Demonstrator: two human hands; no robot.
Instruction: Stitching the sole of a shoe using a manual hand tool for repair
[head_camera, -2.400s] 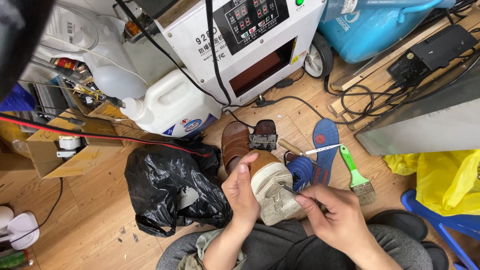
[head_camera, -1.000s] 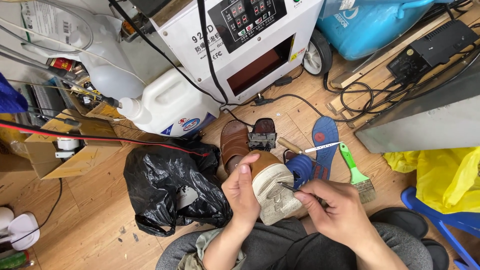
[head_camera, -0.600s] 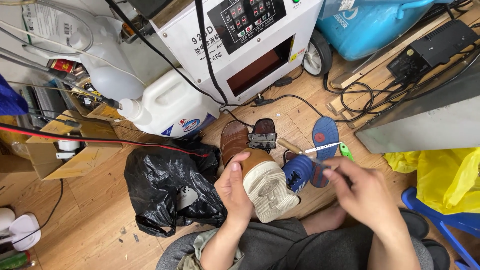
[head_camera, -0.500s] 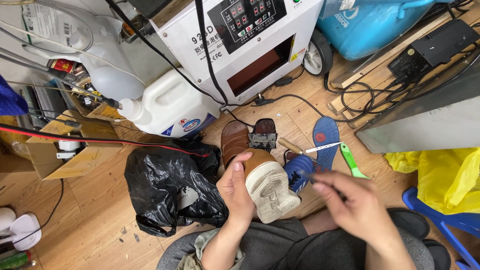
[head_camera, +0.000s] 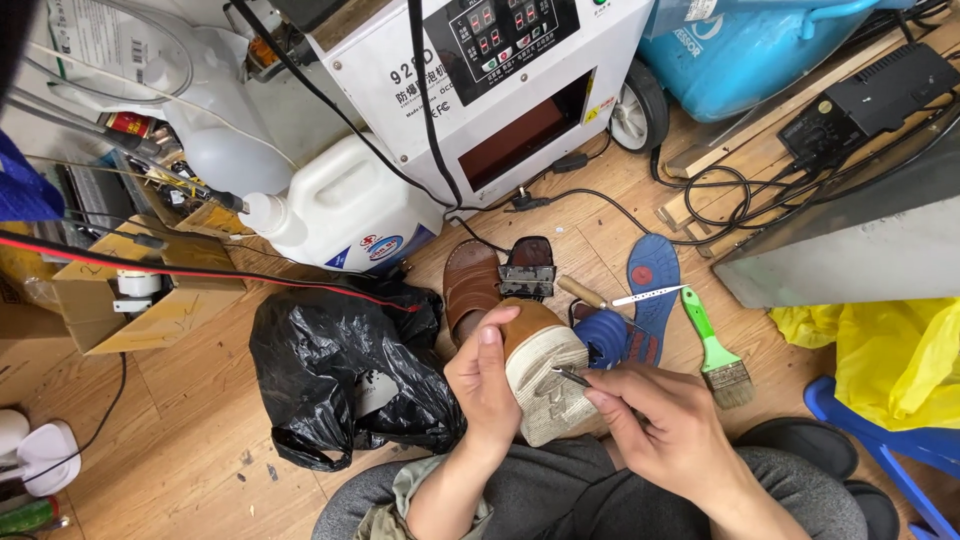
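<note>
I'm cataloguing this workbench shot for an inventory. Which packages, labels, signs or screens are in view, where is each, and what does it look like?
Control panel: top centre on the white machine, black, with small red displays.
Jug label: on the white jug left of the machine, blue and red.
Warning sticker: beside the machine's opening, small and yellow.
Cardboard box: far left, open, brown.
Printed sheet: top left, white, dark print.

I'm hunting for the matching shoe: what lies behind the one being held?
Behind the held shoe lies a second brown shoe on the wooden floor. Its heel end is hidden by the left hand.
</note>
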